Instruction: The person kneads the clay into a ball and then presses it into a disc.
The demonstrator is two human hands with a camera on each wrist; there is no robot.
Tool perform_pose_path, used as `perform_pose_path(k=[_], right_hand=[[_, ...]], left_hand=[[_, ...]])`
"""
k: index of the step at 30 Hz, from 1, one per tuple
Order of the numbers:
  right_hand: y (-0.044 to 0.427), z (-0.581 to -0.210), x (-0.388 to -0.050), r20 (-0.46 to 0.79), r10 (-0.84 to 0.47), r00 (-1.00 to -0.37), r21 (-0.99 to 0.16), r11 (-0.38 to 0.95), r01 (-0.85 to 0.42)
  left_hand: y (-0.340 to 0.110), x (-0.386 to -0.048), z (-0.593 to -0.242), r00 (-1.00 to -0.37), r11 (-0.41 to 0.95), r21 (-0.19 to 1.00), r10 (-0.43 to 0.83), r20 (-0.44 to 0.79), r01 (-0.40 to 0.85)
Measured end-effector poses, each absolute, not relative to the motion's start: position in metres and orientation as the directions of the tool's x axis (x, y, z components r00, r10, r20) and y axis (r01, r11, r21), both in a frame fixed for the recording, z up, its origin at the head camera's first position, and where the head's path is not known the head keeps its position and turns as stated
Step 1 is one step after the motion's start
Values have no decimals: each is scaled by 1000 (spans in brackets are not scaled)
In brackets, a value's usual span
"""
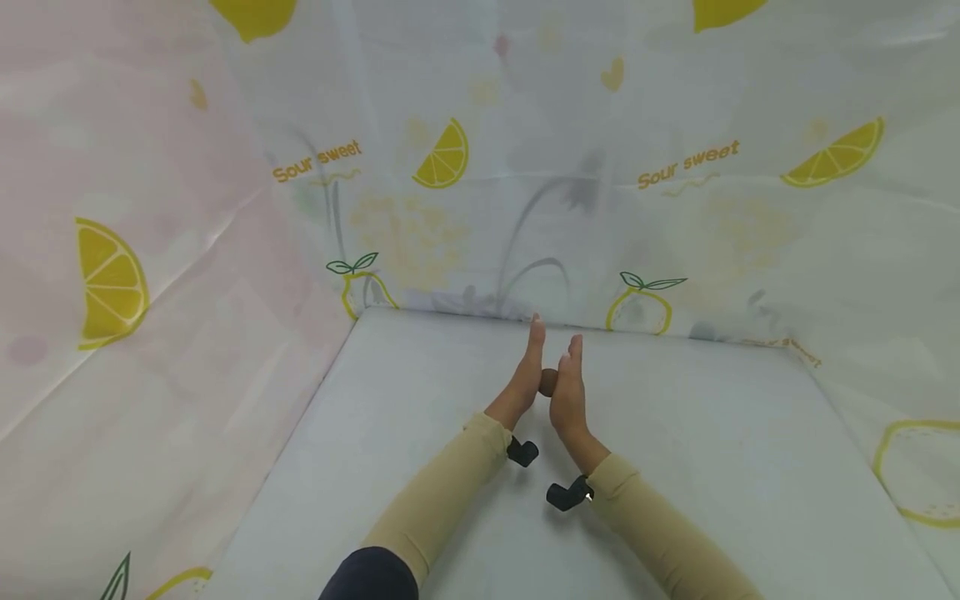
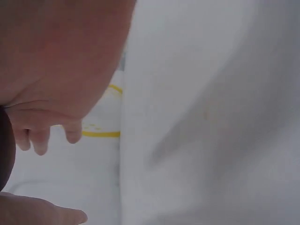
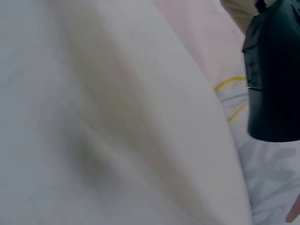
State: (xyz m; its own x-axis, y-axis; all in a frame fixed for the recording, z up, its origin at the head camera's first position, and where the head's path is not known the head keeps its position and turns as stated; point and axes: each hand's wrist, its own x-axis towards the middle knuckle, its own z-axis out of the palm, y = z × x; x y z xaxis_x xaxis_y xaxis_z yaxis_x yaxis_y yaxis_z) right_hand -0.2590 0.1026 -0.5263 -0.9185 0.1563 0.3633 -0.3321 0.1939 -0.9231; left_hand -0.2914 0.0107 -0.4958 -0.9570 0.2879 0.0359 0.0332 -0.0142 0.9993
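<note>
A small brown ball (image 1: 548, 382) sits between my two palms in the head view, held up above the white surface. My left hand (image 1: 527, 371) presses it from the left with straight fingers pointing away from me. From the right, my right hand (image 1: 568, 392) presses against it, its fingers likewise straight. In the left wrist view a large part of a hand (image 2: 61, 61) fills the upper left, and the dark edge of the ball (image 2: 4, 145) shows at the left border. Only a fingertip (image 3: 294, 211) appears at the lower right of the right wrist view.
Under the hands lies a white tabletop (image 1: 712, 450). Lemon-printed sheeting (image 1: 480, 233) rises behind it and along both sides. A black wrist camera (image 1: 568, 493) juts from the right wrist and another black camera (image 1: 523, 452) from the left.
</note>
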Motion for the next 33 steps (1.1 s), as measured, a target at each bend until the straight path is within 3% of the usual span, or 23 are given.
perform_pose_path(k=[7,21,33], right_hand=[[109,-509,-267,407,166,-898,-907,193,-375],[144,-507,-291,259,254,-932,-960,170,-221],[132,-529,-274,284,164,-944,-937,256,-238]], left_hand=[[13,-286,-504,-943,-32,999,331,-23,-36],[19,-280,-498,-873,-162,986,475,106,32],[13,-285,-489,-924,-199,974,339,174,110]])
